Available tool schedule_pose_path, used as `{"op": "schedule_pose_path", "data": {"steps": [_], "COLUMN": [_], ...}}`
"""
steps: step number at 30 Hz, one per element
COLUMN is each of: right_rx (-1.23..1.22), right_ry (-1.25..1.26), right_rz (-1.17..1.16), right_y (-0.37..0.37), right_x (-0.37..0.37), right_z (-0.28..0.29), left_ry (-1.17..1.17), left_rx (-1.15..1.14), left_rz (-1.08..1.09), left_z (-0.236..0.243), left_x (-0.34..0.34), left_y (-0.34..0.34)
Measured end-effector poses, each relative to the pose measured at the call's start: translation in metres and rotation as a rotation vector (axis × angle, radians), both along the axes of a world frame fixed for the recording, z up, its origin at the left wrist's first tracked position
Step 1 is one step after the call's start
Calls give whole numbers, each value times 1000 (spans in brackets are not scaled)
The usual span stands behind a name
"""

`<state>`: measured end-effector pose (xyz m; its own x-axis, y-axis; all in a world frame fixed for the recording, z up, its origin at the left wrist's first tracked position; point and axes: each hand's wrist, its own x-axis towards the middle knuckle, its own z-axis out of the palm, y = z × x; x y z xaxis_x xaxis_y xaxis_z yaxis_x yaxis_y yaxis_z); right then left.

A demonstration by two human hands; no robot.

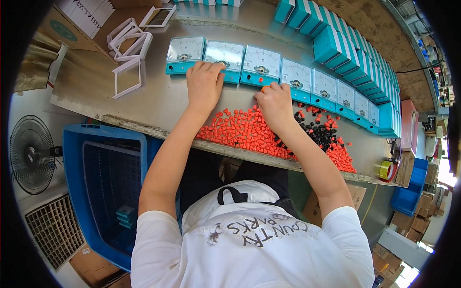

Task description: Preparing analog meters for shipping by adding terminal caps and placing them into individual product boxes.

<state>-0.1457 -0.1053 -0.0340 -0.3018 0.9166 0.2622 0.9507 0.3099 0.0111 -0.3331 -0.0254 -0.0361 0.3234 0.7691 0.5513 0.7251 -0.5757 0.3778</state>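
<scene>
A curved row of teal-and-white analog panel meters lies across the metal table. My left hand (205, 82) is at the lower front of the second meter (224, 54), its fingers bent over the teal base; what lies under the fingertips is hidden. Close below the third meter (260, 61) is my right hand (275, 103), fingers pinched around a small red cap (263, 89), only partly visible. That third meter carries a black and a red terminal on its base. Below the hands spread a heap of red plastic caps (240, 128) and a patch of black caps (322, 135).
White rectangular frames (128, 79) lie at the left beside a cardboard box (65, 29). Stacked teal meters (343, 53) fill the back right. Yellow tape (385, 170) sits at the right edge. A blue crate (108, 129) stands left below the table, near a fan (32, 153).
</scene>
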Motion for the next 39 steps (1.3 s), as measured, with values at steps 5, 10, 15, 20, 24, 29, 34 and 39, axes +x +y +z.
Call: {"op": "schedule_pose_path", "data": {"steps": [5,10,15,20,24,29,34,39], "right_rx": [-19,-49,77,146,144,155,114,118], "right_ry": [-15,325,357,181,181,185,119,113], "right_rz": [-30,-79,-201,-374,-309,-300,-249,-283], "right_y": [-9,-26,-29,-26,-24,-20,-19,-23], "right_x": [-1,8,45,68,67,68,67,67], "right_z": [-2,6,8,10,10,10,6,10], "left_ry": [37,297,131,-12,79,123,114,77], "left_rx": [-113,-395,-388,-65,41,9,12,24], "left_rz": [-199,-284,-258,-125,-51,-46,-40,-84], "left_z": [6,7,-1,7,2,-1,-6,-5], "left_x": [1,-16,-6,20,16,15,16,17], "left_y": [-20,-50,-43,-17,-7,-6,-6,-8]}}
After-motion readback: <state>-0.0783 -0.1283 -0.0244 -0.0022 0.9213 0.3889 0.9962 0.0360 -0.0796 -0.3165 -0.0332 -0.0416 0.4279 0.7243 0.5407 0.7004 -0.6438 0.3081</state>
